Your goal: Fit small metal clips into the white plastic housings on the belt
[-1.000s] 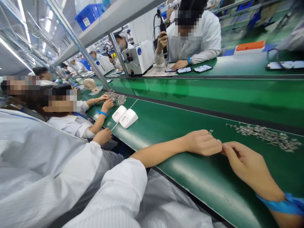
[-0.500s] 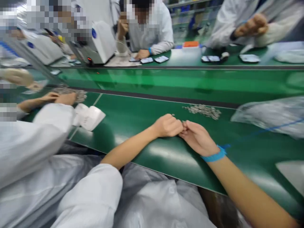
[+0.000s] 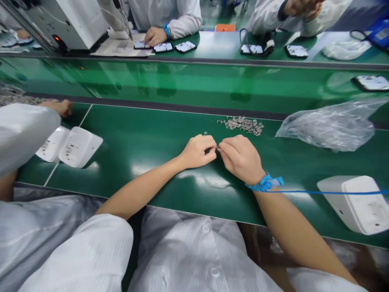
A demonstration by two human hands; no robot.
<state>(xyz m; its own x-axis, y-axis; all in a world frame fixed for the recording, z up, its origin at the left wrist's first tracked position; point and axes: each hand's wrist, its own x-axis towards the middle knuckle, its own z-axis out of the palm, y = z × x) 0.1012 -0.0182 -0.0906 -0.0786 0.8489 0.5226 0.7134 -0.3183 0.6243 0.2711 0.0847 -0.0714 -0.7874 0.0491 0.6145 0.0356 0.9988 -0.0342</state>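
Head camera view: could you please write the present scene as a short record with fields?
Left hand: fingertips pinching a tiny part
Right hand: fingertips at the same part
Right wrist: blue band
Beyond hands: pile of small metal parts
Right of pile: clear plastic bag
Far left: two white devices
Surface: green worktop

One camera, worn on the person's head, looks forward and down. The white striped coat point(image 3: 185, 251) fills the lower centre, very near; the bare left hand point(image 3: 197, 151) and bare right hand point(image 3: 241, 159) sit mid-frame, a little farther; the long glossy green table point(image 3: 146, 138) crosses the frame, with white-sleeved co-workers point(image 3: 187, 16) beyond, along the top edge.
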